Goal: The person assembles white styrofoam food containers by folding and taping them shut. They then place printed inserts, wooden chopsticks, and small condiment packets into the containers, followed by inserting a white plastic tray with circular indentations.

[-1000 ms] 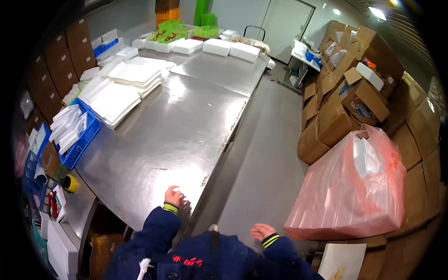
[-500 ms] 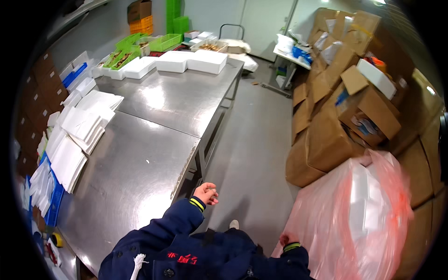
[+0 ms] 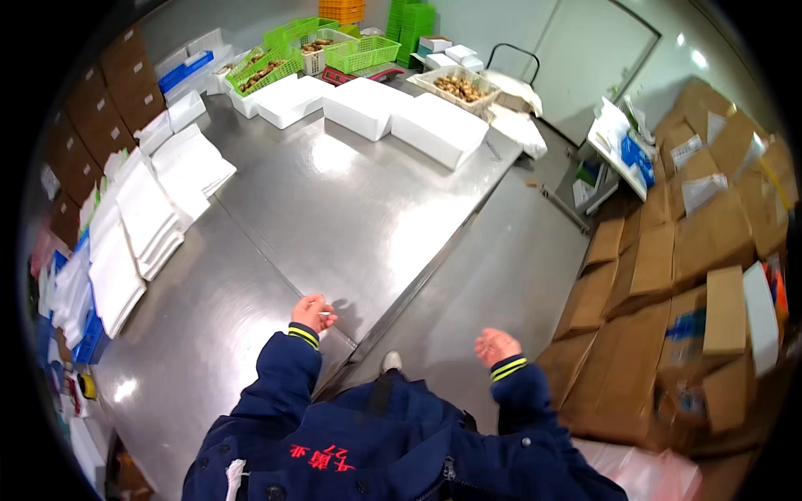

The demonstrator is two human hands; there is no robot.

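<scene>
My left hand (image 3: 314,314) hovers over the edge of the steel table (image 3: 368,225), its fingers loosely bent and apart, with nothing seen in them. Over the floor to the right of the table, my right hand (image 3: 497,346) hangs with loosely curled fingers and holds nothing that I can see. At the table's far end stands a row of white foam boxes (image 3: 439,130). Stacks of white sheets (image 3: 125,217) lie along its left side.
Green crates (image 3: 362,55) and a pale crate (image 3: 432,81) with brown produce are behind the foam boxes. A white side table (image 3: 614,138) stands far right. Cardboard boxes (image 3: 618,351) line the right, with pink plastic wrap (image 3: 672,472) near me. The grey floor (image 3: 493,259) runs between.
The view has moved forward along the table and turned right. My right hand has risen from beside the pink wrap to over the floor. My left hand is now over the table edge.
</scene>
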